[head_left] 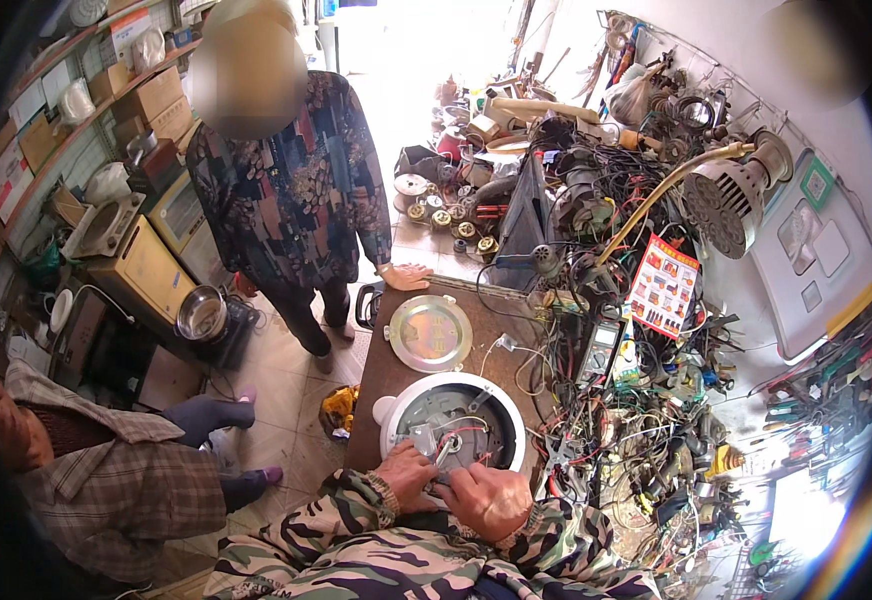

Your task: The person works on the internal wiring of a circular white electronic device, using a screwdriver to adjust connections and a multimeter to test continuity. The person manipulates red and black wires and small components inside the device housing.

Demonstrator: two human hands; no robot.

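Note:
A round white appliance housing [516,425] lies on the brown table [491,315] with its grey inside and some wires showing. My left hand [408,476] is at its near left rim, fingers curled. My right hand [488,500] is closed beside it at the near rim. Between the two hands a small silvery metal piece [448,450] sticks up into the housing. What each hand grips is too hidden to name. Just beyond the housing lies a round metal cover plate [429,335], flat on the table.
Tangled cables and tools [596,430] crowd the table's right side, with a multimeter [602,345] among them. A lamp on a bent arm [726,205] hangs over the heap. One person [291,190] rests a hand on the table's far edge; another [126,480] is at the left.

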